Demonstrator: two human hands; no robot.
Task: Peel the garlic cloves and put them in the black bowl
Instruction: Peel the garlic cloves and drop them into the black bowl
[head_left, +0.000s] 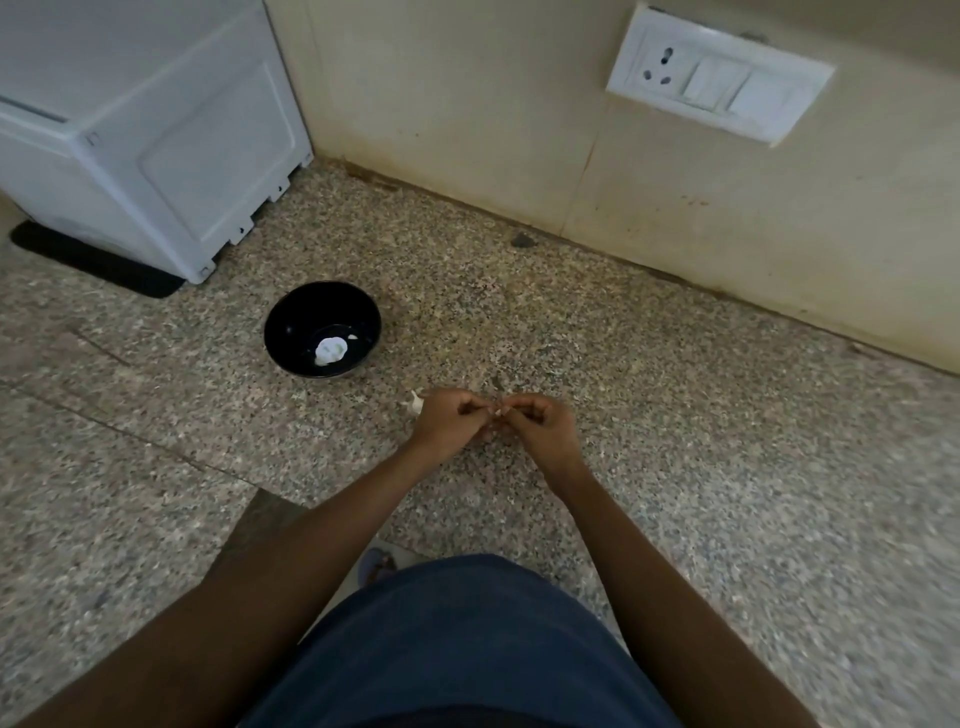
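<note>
The black bowl (322, 328) sits on the speckled floor, left of and beyond my hands, with white peeled garlic (329, 351) lying in its bottom. My left hand (450, 420) and my right hand (540, 423) meet fingertip to fingertip above the floor, fingers curled, pinching a small garlic clove (497, 412) between them. The clove is almost fully hidden by the fingers. A white garlic piece (415, 402) lies on the floor just left of my left hand, partly hidden behind it.
A white appliance (150, 130) on a black mat (98, 262) stands at the back left. The beige wall (519, 130) runs along the back, carrying a white socket and switch plate (719, 88). My blue-clad knee (467, 644) fills the near middle.
</note>
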